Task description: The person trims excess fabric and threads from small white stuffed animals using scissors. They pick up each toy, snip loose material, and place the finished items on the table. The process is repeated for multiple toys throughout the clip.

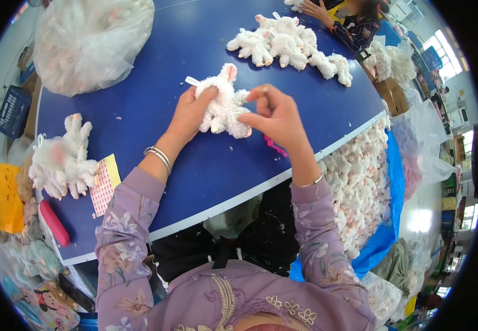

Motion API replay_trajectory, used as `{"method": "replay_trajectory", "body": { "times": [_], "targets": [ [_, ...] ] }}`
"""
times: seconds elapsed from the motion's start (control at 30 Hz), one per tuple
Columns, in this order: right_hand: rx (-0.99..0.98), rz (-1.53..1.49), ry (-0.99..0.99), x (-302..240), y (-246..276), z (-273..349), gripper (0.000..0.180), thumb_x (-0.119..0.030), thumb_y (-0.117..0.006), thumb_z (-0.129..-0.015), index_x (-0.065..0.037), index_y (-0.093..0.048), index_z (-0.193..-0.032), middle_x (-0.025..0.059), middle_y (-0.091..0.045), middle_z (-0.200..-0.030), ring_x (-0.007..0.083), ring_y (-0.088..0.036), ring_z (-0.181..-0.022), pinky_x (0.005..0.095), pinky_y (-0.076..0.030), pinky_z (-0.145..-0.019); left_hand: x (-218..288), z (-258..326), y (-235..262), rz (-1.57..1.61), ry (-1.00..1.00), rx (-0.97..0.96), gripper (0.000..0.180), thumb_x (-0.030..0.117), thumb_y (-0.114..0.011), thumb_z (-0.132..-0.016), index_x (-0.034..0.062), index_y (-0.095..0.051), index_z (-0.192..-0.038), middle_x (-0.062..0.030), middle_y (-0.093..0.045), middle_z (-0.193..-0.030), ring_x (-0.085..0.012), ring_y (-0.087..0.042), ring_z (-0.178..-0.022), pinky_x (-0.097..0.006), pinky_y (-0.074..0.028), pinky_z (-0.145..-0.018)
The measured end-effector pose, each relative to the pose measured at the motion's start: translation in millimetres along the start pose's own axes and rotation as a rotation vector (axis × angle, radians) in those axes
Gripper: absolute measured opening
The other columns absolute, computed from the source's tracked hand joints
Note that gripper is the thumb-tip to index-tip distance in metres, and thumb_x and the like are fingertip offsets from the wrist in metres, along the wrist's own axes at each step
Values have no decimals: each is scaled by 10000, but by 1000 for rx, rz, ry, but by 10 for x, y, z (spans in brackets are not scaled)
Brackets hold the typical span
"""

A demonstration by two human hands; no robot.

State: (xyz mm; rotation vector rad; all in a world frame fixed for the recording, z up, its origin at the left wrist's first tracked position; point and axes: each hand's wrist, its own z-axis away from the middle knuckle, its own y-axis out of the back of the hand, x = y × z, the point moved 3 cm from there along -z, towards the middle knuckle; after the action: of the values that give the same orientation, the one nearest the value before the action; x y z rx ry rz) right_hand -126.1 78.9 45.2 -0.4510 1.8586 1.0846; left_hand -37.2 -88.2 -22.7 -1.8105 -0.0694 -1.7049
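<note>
My left hand (pixel 190 112) grips a fluffy white plush toy (pixel 220 105) over the middle of the table, its thumb pressed into the fleece. One pink-lined ear points up and a white label (pixel 192 80) sticks out at the toy's upper left. Close against the toy's right side is my right hand (pixel 274 113), slightly blurred. Its fingers are curled, with thumb and forefinger tips beside the toy's limbs. A small dark bit shows between those fingers, too small to make out.
More white plush toys lie on the blue table (pixel 156 99), a pile (pixel 286 41) at the far right and a few (pixel 62 157) at left. Nearby are a sticker sheet (pixel 103 185), pink case (pixel 54 223) and large plastic bag (pixel 92 44). A person's hand (pixel 319 12) shows beyond.
</note>
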Motion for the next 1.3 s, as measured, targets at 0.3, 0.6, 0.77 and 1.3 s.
{"method": "replay_trajectory", "body": {
  "times": [0.3, 0.6, 0.77, 1.3],
  "targets": [
    [-1, -1230, 480, 176, 1012, 110, 369, -398, -485, -969, -62, -605, -873, -49, -291, -589, 59, -268, -434, 220, -217, -395, 21, 8, -21, 21, 60, -44, 327, 258, -581, -932, -29, -582, -1089, -85, -647, -974, -139, -642, -838, -281, -524, -734],
    [77, -139, -73, 250, 190, -114, 193, -171, -690, -824, 1, -651, -900, -12, -606, -780, 59, -517, -745, 229, -444, -691, 4, 4, 16, -1, 81, -15, 348, 285, -557, -952, -44, -599, -1061, -96, -663, -959, -143, -652, -808, -285, -532, -712],
    [-81, -63, -45, 31, -19, -50, 131, -96, -687, -817, 3, -641, -889, -25, -547, -757, 37, -412, -641, 226, -349, -555, 16, 8, 26, 55, 63, -21, 337, 282, -534, -965, -35, -603, -1055, -93, -663, -943, -138, -650, -800, -279, -529, -702],
    [-50, -229, -45, 123, -39, -33, 181, -148, -592, -903, 27, -608, -863, 4, -559, -716, 90, -450, -622, 281, -387, -557, -18, 0, 20, 12, 7, -40, 301, 277, -546, -964, -7, -624, -1027, -64, -666, -902, -107, -635, -754, -257, -516, -670]
  ]
}}
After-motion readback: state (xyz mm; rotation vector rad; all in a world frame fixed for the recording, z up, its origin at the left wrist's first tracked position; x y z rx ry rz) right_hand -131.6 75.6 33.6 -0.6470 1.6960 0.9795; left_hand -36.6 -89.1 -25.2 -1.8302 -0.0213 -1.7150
